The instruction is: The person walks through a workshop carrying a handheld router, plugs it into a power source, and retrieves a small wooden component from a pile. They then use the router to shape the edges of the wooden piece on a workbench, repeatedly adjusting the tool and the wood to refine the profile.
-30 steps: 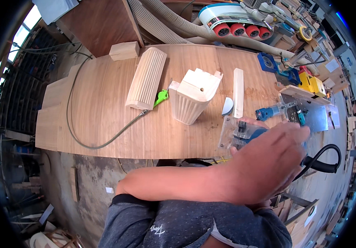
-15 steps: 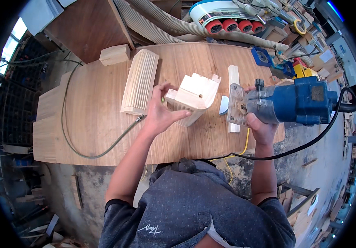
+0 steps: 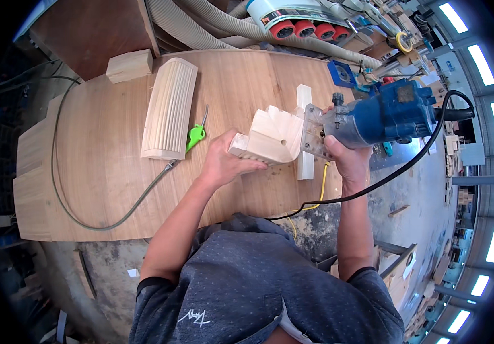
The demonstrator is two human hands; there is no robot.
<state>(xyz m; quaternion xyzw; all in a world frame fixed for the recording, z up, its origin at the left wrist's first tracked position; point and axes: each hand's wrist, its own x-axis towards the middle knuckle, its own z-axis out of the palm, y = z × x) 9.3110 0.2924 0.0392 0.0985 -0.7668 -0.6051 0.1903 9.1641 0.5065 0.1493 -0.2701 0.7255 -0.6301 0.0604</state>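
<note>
My left hand is closed round the left end of a pale wooden block with stepped edges, a small hole and fluting along its lower side. My right hand grips a blue trim router, which lies sideways with its clear base plate facing the block. The plate is right beside the block's rounded right edge; I cannot tell whether they touch. The router bit is mostly hidden behind the base. Beneath the base, a narrow pale wood strip lies on the wooden workbench.
Left of the block lie a fluted wood piece and a green air blow gun on a hose. A wood offcut sits at the back left. The router's black cord hangs across my right forearm. Ribbed ducts run behind.
The router has come left, up close to the block, closing the gap between them. The block has turned slightly in my left hand's grip. The green blow gun has come into sight.
</note>
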